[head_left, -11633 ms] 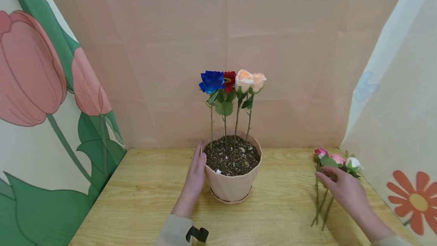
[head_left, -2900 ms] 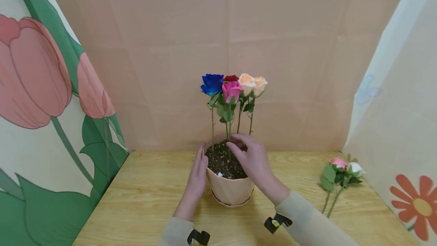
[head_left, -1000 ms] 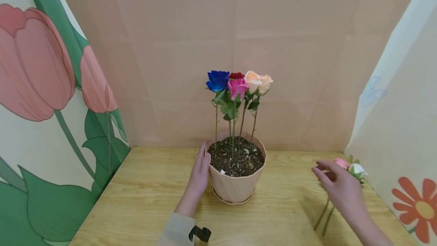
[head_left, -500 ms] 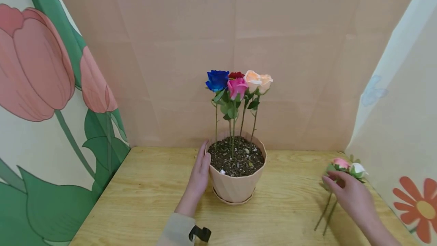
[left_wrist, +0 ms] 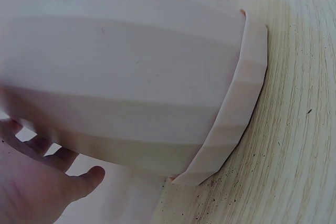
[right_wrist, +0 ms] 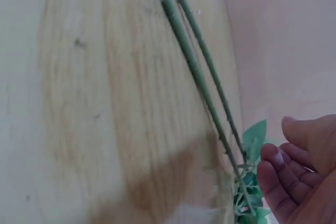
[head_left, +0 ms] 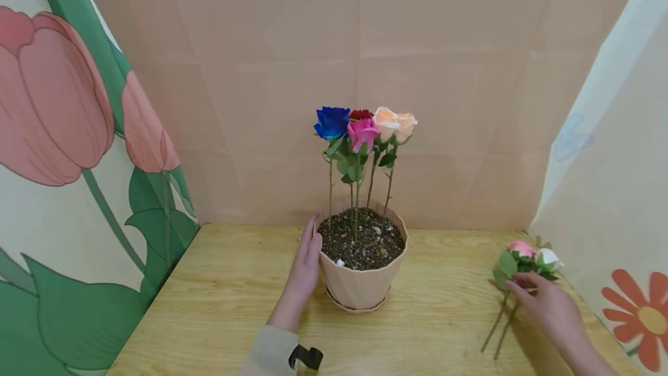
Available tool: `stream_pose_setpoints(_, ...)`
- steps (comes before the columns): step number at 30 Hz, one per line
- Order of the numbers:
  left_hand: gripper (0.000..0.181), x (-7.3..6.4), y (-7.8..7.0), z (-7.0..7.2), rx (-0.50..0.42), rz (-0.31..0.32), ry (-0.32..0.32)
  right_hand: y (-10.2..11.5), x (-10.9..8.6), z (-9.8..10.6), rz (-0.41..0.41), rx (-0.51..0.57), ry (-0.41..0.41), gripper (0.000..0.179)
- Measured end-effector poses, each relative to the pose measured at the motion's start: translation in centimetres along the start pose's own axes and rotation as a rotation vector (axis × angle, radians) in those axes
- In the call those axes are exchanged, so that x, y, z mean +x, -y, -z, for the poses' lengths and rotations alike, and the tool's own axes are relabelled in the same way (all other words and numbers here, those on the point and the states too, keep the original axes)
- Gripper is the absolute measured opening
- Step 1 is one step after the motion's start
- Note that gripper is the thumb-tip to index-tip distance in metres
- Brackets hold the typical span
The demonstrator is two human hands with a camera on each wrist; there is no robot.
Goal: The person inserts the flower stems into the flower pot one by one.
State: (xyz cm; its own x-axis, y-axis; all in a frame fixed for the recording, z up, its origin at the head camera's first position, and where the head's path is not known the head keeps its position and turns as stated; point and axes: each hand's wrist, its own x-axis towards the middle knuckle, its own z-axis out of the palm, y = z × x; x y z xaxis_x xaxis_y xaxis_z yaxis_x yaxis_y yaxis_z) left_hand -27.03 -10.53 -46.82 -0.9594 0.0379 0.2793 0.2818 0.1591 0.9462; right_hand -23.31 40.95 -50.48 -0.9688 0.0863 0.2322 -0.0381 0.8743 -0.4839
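A pale pink flowerpot (head_left: 360, 286) full of dark soil stands mid-table, with several artificial roses upright in it: a blue rose (head_left: 333, 123), a magenta rose (head_left: 362, 135), a red flower (head_left: 361, 115) and peach roses (head_left: 387, 123). My left hand (head_left: 302, 268) rests along the pot's left side, fingers extended up to the rim. On the table at right lie a pink rose (head_left: 522, 249) and a white rose (head_left: 547, 257), their green stems (right_wrist: 197, 72) side by side. My right hand (head_left: 548, 306) is at their leaves, thumb and fingers apart in the right wrist view.
The pot sits in a matching saucer (left_wrist: 239, 98) on the wooden table (head_left: 235, 295). A plain pinkish cloth (head_left: 271, 74) hangs behind. Flower-printed panels, with a tulip (head_left: 57, 103) and an orange flower (head_left: 639, 306), flank the table on both sides.
The magenta rose went from the table into the pot. My right hand has since left the pot for the remaining roses and lowered to their stems. My left hand stays at the pot.
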Motion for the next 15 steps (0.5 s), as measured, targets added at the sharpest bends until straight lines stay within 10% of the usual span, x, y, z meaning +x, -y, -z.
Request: stream_pose_setpoints(15,0.057,0.0,-0.2,0.0,-0.017,0.003,0.002,-1.8,0.4,-1.0,-0.047,-0.036,0.073,0.06)
